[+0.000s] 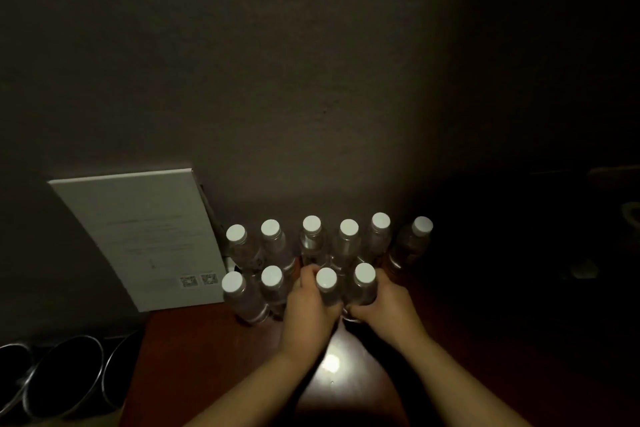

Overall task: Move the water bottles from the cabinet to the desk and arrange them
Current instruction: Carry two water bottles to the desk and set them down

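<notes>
Several clear water bottles with white caps stand upright in two rows on the dark reddish wooden desk, close to the wall. The back row runs left to right; its rightmost bottle looks amber. In the front row, two bottles stand free at the left. My left hand is wrapped around the third front bottle. My right hand grips the fourth front bottle. Both bottles stand side by side, touching, on the desk.
A white printed card with two QR codes leans against the wall at the left of the bottles. Round metal-rimmed containers sit beyond the desk's left edge. The right side is too dark to make out.
</notes>
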### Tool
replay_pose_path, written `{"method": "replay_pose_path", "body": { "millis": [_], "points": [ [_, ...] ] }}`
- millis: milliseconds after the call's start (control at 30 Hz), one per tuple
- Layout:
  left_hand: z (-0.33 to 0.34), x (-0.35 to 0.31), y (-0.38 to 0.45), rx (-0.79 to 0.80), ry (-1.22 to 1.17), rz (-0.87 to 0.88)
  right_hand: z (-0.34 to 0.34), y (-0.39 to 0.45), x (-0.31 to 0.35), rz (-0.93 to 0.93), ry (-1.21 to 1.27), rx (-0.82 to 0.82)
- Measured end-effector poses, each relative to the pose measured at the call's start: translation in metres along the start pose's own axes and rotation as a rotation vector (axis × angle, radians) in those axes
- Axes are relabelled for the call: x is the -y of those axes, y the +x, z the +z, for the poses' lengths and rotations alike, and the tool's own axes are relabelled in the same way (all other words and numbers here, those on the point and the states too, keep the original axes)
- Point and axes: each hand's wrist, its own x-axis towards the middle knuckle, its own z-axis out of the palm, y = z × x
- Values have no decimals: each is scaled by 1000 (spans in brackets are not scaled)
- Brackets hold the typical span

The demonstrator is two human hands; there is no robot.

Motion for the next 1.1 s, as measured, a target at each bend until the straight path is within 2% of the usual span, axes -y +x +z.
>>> {"method": "replay_pose_path", "body": {
  "millis": [133, 367, 600, 833, 967, 1100],
  "points": [
    [4, 2, 2, -30, -8, -3, 3, 2, -3, 15, -9, -6],
    [-12, -11, -1, 22, 41, 46, -4, -8, 1, 27, -51, 3],
    [-53, -24, -27, 113, 183, 124, -22, -51, 10, 11, -364, 28],
    [-123, -32, -79, 276, 453, 185, -17, -119, 67, -219, -557, 49],
    [-181, -28, -110, 247, 581, 206, 1, -163, 118, -383, -588, 68],
    [-252, -15, -148, 188, 608, 176, 33, -210, 173, -549, -679, 109]
  ]
}}
